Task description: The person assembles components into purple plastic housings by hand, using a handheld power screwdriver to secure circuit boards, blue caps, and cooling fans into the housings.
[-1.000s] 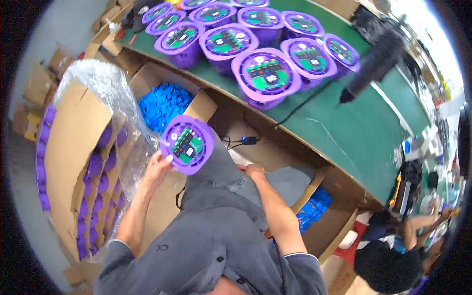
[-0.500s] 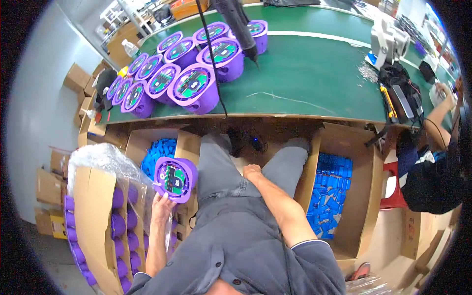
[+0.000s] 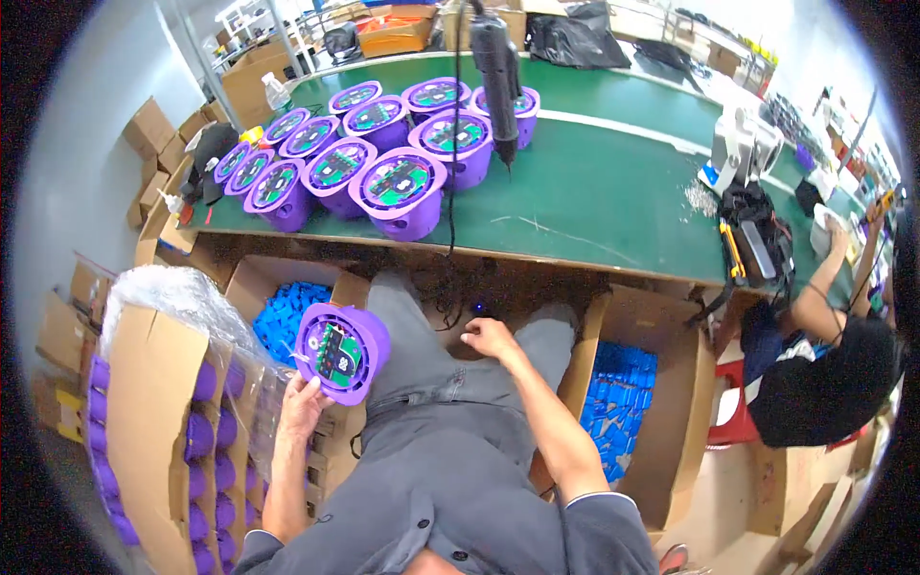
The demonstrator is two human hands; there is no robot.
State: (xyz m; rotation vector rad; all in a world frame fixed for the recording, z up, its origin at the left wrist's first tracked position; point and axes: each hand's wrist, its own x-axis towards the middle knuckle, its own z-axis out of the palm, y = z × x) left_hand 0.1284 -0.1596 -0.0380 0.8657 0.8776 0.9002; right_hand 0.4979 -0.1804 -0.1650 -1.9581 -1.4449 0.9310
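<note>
My left hand (image 3: pixel 301 406) grips the rim of a purple plastic housing (image 3: pixel 376 337), lifted beside my left thigh. Its open face is tilted toward me and shows a green circuit board (image 3: pixel 331 362) with a black part on it. Thin wires stick out at the housing's left edge. Over my lap, between the thighs, my right hand (image 3: pixel 491 337) hangs with loosely bent fingers slightly apart, and nothing shows in it. On the green bench stand several similar purple housings (image 3: pixel 401 218) in rows, boards facing up. A dark electric screwdriver (image 3: pixel 494 81) hangs above them, tip down.
Cartons of blue wrapped parts stand left (image 3: pixel 287 311) and right (image 3: pixel 613 402) of my legs. Beside my left arm is a divided carton (image 3: pixel 153 383) of purple housings. Right on the green bench (image 3: pixel 594 206) are small screws (image 3: pixel 701 199) and a yellow cutter (image 3: pixel 733 251). A co-worker (image 3: pixel 815 374) sits far right.
My right hand has risen slightly off my lap, its fingers loosening. My left hand still holds the purple housing, tilted a little differently. The view has shifted, showing more of the bench's far side.
</note>
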